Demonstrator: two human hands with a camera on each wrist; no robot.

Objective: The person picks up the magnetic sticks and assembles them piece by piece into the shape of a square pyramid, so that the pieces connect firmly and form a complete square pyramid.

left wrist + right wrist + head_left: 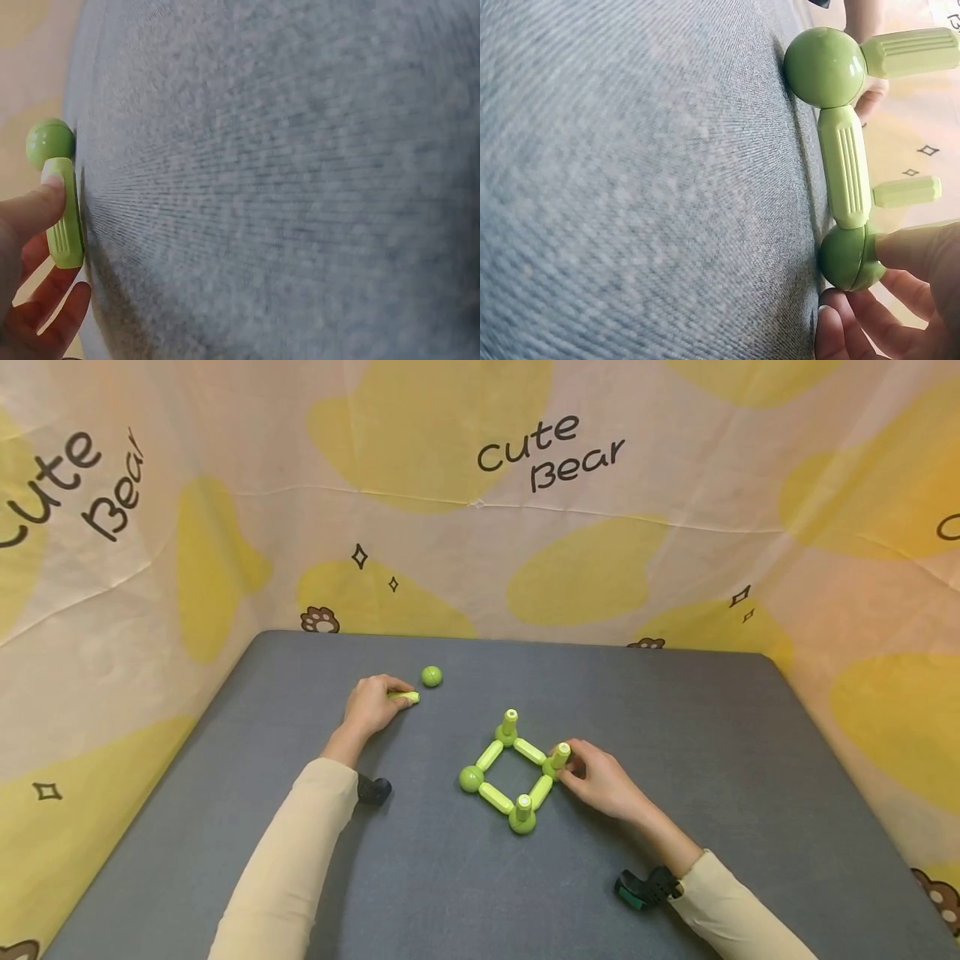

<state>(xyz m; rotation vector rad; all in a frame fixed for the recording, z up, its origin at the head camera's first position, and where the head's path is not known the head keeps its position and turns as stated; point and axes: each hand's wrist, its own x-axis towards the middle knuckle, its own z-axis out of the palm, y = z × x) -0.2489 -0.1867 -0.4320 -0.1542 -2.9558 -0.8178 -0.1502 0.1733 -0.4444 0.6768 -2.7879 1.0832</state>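
Observation:
My left hand (371, 703) pinches a light green rod (408, 697) low over the table at the back left. Just beyond that rod's tip is a loose green ball (432, 676). Four-sided and lying flat, a frame of light green rods (495, 797) and green balls sits mid-table. Upright rods stand on its far ball, near ball (522, 823) and right ball; its left ball (471, 778) carries none. At the right corner, my right hand (603, 781) holds the green ball (844, 259) between thumb and fingers, partly covering it.
The dark grey table (420, 885) has raised fabric walls (420, 535) behind it and at both sides. A dark wrist device (647, 888) hangs by my right wrist, and another (374, 790) by my left.

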